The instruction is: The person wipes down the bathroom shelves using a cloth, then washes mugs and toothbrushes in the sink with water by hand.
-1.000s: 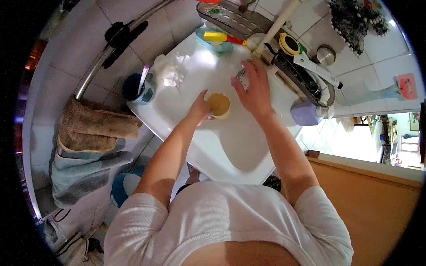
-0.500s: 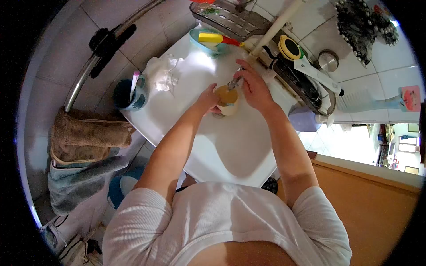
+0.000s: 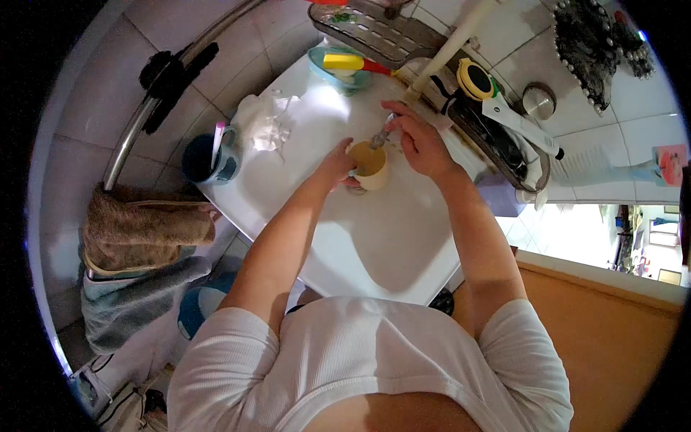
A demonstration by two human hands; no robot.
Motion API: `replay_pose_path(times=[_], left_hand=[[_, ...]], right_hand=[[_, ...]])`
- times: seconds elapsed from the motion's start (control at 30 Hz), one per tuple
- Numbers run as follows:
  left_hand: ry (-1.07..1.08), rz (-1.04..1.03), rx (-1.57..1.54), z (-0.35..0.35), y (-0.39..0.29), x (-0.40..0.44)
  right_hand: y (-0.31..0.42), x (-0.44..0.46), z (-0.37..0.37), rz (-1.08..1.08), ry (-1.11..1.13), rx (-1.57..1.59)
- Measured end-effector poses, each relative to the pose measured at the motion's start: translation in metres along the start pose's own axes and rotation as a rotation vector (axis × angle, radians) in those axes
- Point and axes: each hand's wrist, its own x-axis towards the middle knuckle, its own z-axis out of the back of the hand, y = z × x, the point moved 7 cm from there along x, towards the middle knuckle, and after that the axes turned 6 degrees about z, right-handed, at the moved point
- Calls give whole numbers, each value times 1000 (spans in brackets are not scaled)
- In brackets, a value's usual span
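Observation:
A pale yellow cup (image 3: 373, 173) is held in my left hand (image 3: 338, 165) over the white sink (image 3: 360, 230), its open top facing up. The metal faucet (image 3: 379, 138) has its spout over the cup's mouth. My right hand (image 3: 419, 142) is on the faucet's upper end, fingers closed round it. The inside of the cup looks yellowish; whether water is in it I cannot tell.
On the sink's left corner stands a blue mug (image 3: 209, 158) with a toothbrush, beside a crumpled white cloth (image 3: 263, 126). A teal dish (image 3: 338, 72) sits at the back. A dark rack (image 3: 497, 144) and a purple container (image 3: 500, 196) are at the right.
The cup in my left hand has moved right, under the faucet's spout. My right hand has closed on the faucet's upper end. The camera's view has shifted slightly.

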Motion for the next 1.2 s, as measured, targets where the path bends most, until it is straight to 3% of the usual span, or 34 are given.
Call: replay_pose_path(times=[0.07, 0.17, 0.27, 0.37, 0.47, 0.57, 0.67, 0.73, 0.83, 0.9, 0.93, 0.97, 1.03, 1.1, 1.2], left_hand=[[5, 21, -14, 1, 1, 1], [8, 18, -19, 4, 5, 5], [-38, 21, -12, 4, 3, -2], [-33, -17, 14, 3, 4, -13], [6, -19, 19, 4, 7, -26], [17, -65, 74, 10, 6, -53], [97, -78, 40, 14, -3, -83], [152, -83, -21, 12, -10, -105], [213, -105, -47, -3, -22, -139], [251, -99, 7, -16, -31, -156], [206, -192, 84, -9, -25, -140], [160, -287, 159, 7, -9, -108], [61, -569, 441, 10, -39, -126], [-39, -934, 850, -12, -108, -225], [484, -1010, 1233, -59, -99, -239]], right_hand=[[1, 1, -1, 49, -18, -7], [-13, -7, -11, -49, -86, 46], [4, -5, -14, -41, -250, -149], [13, 8, -31, -285, -340, -468], [15, 23, -43, -282, -356, -553], [21, 31, -45, -176, -196, -573], [68, 5, -15, -156, -437, -558], [76, -42, -26, -81, -279, -360], [87, -82, -61, -194, -195, -12], [80, -88, -69, -474, -204, 123], [78, -92, -70, -606, -211, 198], [82, -92, -66, -595, -190, 147], [88, -91, -60, -574, -154, 46], [94, -96, -54, -606, -224, 103], [97, -107, -53, -563, -317, 264]])
